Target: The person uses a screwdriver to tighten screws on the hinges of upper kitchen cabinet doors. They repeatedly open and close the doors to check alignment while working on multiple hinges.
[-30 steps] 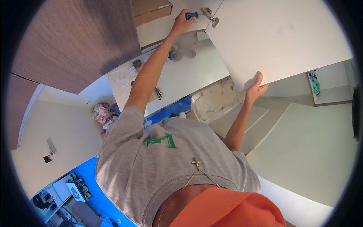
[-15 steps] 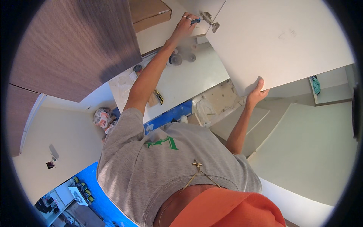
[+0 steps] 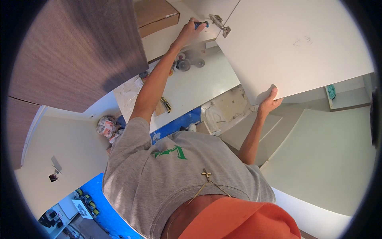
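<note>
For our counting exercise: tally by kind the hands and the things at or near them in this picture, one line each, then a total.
Hands: 2, left hand and right hand
screwdriver: 1
hinge: 1
white door panel: 1
cardboard box: 1
Total: 6

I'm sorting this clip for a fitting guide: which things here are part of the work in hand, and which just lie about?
In use:
- left hand on blue-handled screwdriver
- metal hinge
- white cabinet door, held at its edge by right hand

Lying about:
- cardboard box
- round discs on the counter
- crumpled wrapper
- teal object on shelf
</note>
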`<control>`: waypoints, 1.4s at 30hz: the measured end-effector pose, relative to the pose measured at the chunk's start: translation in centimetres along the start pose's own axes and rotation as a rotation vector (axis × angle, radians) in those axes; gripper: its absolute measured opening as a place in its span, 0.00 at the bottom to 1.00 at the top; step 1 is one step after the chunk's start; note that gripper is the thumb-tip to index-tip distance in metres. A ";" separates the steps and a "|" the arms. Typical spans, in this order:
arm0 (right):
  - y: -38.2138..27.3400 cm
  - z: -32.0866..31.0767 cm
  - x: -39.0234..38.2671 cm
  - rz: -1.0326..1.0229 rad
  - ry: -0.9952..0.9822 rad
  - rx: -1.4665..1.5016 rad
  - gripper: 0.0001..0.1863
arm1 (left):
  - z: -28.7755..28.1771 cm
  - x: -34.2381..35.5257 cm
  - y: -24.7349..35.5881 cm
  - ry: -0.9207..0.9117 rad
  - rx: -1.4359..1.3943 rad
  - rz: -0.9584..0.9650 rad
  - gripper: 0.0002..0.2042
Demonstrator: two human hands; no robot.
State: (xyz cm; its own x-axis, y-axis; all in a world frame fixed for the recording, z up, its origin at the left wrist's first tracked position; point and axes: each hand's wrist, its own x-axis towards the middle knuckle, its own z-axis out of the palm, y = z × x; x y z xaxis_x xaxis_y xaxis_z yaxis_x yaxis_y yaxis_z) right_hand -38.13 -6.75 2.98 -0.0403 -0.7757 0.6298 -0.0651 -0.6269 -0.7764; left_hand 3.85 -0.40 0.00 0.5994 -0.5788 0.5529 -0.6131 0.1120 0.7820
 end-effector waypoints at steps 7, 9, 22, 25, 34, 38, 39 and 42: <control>0.0 0.0 -0.2 -0.009 0.016 -0.005 0.25 | -0.9 1.4 0.9 -0.157 0.127 -0.170 0.26; 0.0 0.2 -0.2 0.005 0.028 0.012 0.25 | -0.9 1.2 1.2 -0.054 0.166 0.114 0.24; -1.2 0.6 -0.5 -0.013 0.043 0.012 0.26 | -1.2 2.4 2.6 -0.222 0.138 0.032 0.16; -1.6 0.6 -0.6 -0.014 0.037 0.017 0.28 | -0.3 1.4 1.0 -0.075 0.077 0.198 0.17; -1.0 0.5 -0.6 -0.023 0.040 -0.011 0.28 | 0.3 1.8 0.1 -0.184 0.125 -0.072 0.17; -0.6 0.5 -0.6 0.005 0.039 -0.020 0.27 | -0.3 1.5 1.3 0.089 0.291 0.486 0.17; -0.5 0.4 -0.5 0.010 0.038 -0.022 0.27 | -0.4 1.2 1.5 0.065 0.269 0.427 0.17; -0.4 0.4 -0.5 0.025 0.042 -0.013 0.28 | -0.4 0.8 1.9 -0.007 0.226 0.283 0.18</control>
State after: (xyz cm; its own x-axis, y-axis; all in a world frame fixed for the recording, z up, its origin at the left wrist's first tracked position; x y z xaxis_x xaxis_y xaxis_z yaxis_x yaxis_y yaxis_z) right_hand -37.72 -6.16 2.99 -0.0839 -0.7873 0.6109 -0.0765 -0.6061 -0.7917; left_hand 3.32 -0.32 2.04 0.3868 -0.5561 0.7357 -0.8528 0.0880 0.5148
